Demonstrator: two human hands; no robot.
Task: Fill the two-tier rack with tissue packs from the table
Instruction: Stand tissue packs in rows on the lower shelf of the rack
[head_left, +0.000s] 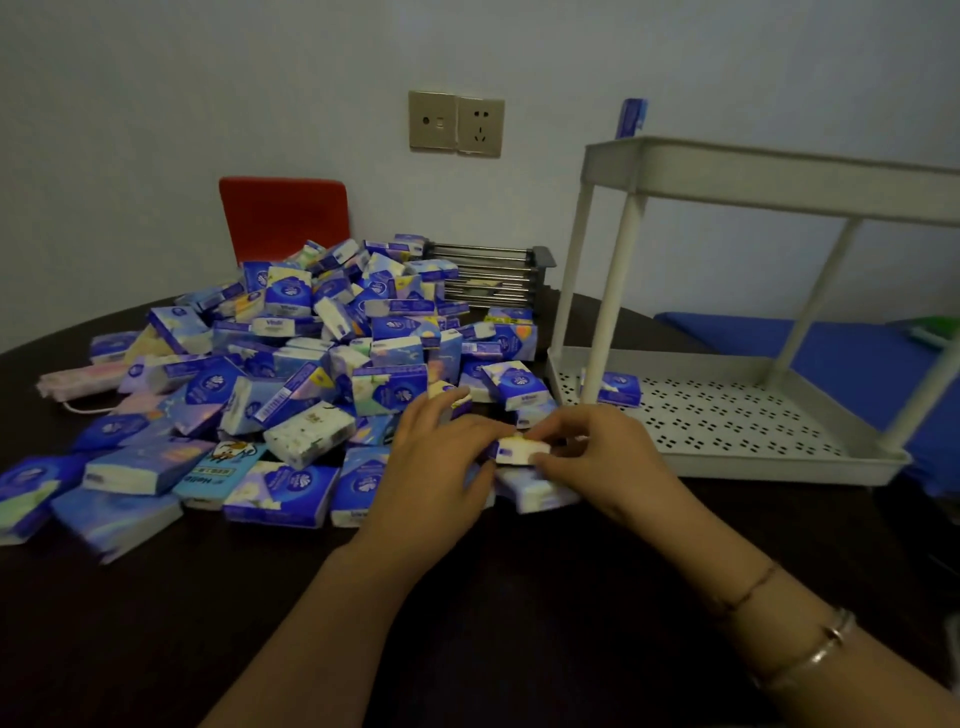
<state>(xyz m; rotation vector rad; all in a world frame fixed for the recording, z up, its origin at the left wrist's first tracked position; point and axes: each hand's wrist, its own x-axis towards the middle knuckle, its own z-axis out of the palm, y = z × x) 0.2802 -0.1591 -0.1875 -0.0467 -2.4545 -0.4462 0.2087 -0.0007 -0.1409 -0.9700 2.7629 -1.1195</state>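
**Both hands on one tissue pack at the edge of the pile**

Centrally, the left hand (441, 457) and the right hand (597, 457) meet over a single small tissue pack (522, 450), a white-sided one with a blue edge. The left fingers lie across its near-left end while the right thumb and fingers pinch its right end, so that both hands hold it just above the dark table (519, 623). Behind and to the left spreads the pile of tissue packs (291, 364) (mostly blue and purple wrappers, a few pink or pale ones), heaped loosely on the table. To the right stands the two-tier rack (727, 457), white with a perforated lower tray. One blue pack (618, 388) lies in the lower tier near its left post, and another pack (631, 118) stands upright at the back corner of the upper tier. A bracelet (810, 654) circles the right wrist. A red chair back (283, 218) shows beyond the pile, and a wall socket (456, 123) sits above.
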